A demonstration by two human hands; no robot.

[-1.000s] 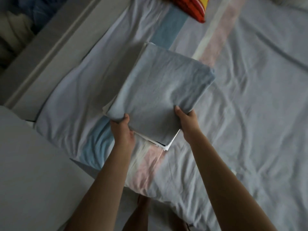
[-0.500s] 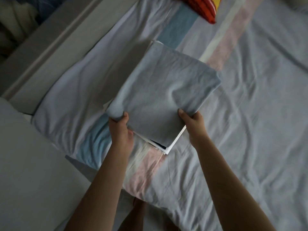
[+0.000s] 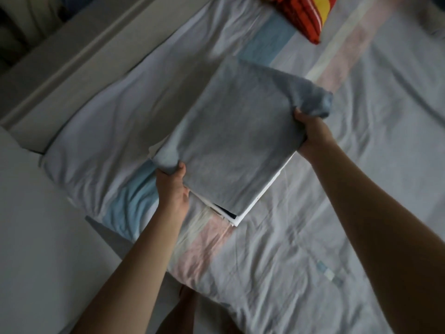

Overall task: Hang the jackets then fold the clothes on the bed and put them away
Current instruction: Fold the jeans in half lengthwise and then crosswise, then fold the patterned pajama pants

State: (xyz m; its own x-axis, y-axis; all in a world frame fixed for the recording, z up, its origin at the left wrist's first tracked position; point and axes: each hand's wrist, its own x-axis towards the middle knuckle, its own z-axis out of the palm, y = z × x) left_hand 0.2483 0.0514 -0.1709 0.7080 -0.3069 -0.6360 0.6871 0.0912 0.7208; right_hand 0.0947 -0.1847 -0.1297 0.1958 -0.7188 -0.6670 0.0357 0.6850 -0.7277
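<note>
Both hands are gripping a folded grey-blue garment (image 3: 231,138) that is topping a stack of folded clothes (image 3: 234,216) on the bed (image 3: 337,213). Left hand (image 3: 172,186) is pinching the near-left corner, fingers clenched into bunched fabric. Right hand (image 3: 311,133) is clamping the far-right corner, cloth crumpling above the knuckles. White and dark layers are showing at the stack's near edge. Red-yellow striped fabric (image 3: 305,15) is lying at the top edge, well apart.

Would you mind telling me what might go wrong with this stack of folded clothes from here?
The left hand and right hand pinch only the grey top garment, so it may bunch and unfold. The white and dark layers beneath stick out at the near corner and could slide out if lifted.
</note>
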